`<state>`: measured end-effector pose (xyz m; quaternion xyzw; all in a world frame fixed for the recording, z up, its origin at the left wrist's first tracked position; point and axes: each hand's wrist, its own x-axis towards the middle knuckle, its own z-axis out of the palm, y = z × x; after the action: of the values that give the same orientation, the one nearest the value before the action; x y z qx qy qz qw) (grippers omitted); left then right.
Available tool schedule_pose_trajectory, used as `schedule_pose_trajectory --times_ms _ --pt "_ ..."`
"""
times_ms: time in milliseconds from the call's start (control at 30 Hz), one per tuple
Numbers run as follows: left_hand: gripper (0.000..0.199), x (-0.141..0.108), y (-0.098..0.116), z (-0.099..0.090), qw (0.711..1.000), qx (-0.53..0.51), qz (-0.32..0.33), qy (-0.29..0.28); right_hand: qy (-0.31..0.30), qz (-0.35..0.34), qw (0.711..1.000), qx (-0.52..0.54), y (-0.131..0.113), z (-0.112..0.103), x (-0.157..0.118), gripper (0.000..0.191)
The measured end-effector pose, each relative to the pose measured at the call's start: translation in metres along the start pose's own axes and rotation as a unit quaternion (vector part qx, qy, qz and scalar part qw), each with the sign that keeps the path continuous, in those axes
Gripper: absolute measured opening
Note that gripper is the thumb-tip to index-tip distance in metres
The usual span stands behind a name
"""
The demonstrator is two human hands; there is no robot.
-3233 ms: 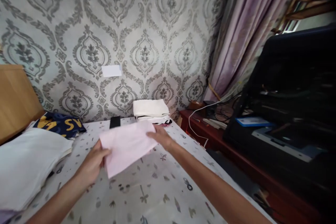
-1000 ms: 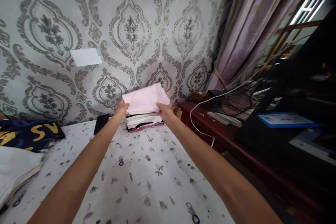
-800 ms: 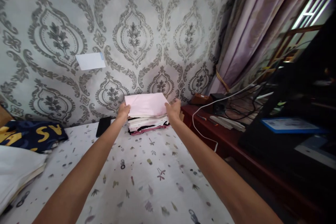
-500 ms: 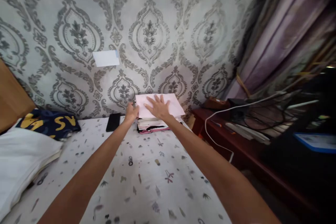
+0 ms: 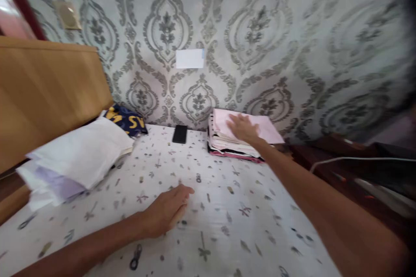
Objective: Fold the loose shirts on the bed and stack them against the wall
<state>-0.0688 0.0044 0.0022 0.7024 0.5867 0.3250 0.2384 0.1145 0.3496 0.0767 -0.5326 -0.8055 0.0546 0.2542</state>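
Note:
My right hand (image 5: pixel 243 128) lies flat with its fingers spread on a folded pale pink cloth (image 5: pixel 268 130). That cloth tops a stack of folded fabrics (image 5: pixel 234 147) in white, black and pink, set near the wall. Well to the left and closer to me, my left hand (image 5: pixel 170 207) hovers over or rests on the patterned bed sheet (image 5: pixel 208 233). Its fingers are loosely extended towards the right with nothing visible in them; some are hidden beneath the hand. A black phone (image 5: pixel 180 134) lies on the sheet between the stack and a navy cloth with yellow lettering (image 5: pixel 126 120).
Left of the phone, a white cloth (image 5: pixel 87 151) is piled against the wooden headboard (image 5: pixel 52 99). A white card (image 5: pixel 190 59) is on the patterned wall (image 5: pixel 211 17). Along the right, a dark red table (image 5: pixel 312 160) carries a white cable (image 5: pixel 360 159).
My left hand has left the stack's left side and moved back towards me over the sheet. My right hand stays on the pink cloth. The view has swung left.

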Motion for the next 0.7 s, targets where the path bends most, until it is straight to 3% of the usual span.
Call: schedule_pose_trajectory --times_ms 67,133,200,300,400,467,533,700 --pt "0.042 -0.016 -0.002 -0.024 0.999 0.034 -0.005 -0.028 0.032 0.014 0.999 0.01 -0.009 -0.008 -0.004 0.041" --pt "0.043 -0.026 -0.012 -0.052 0.993 0.11 -0.043 0.009 0.065 -0.011 0.997 0.029 -0.018 -0.007 -0.019 0.04" --pt "0.041 -0.032 -0.027 -0.085 0.97 0.216 -0.093 0.061 0.097 -0.095 0.988 0.072 -0.029 0.002 -0.049 0.034" --pt "0.035 -0.042 -0.056 -0.134 0.9 0.383 -0.173 0.116 0.038 -0.216 0.962 0.16 -0.054 0.027 -0.124 0.027" --pt "0.032 -0.052 -0.081 -0.172 0.826 0.491 -0.247 0.129 -0.065 -0.249 0.942 0.217 -0.087 0.048 -0.205 0.031" --pt "0.032 -0.057 -0.093 -0.185 0.81 0.509 -0.262 0.13 -0.139 -0.257 0.926 0.237 -0.109 0.053 -0.246 0.031" --pt "0.037 -0.061 -0.099 -0.19 0.816 0.503 -0.256 0.128 -0.189 -0.262 0.913 0.251 -0.129 0.052 -0.271 0.031" --pt "0.041 -0.061 -0.095 -0.192 0.843 0.458 -0.245 0.137 -0.22 -0.263 0.894 0.287 -0.157 0.043 -0.298 0.029"
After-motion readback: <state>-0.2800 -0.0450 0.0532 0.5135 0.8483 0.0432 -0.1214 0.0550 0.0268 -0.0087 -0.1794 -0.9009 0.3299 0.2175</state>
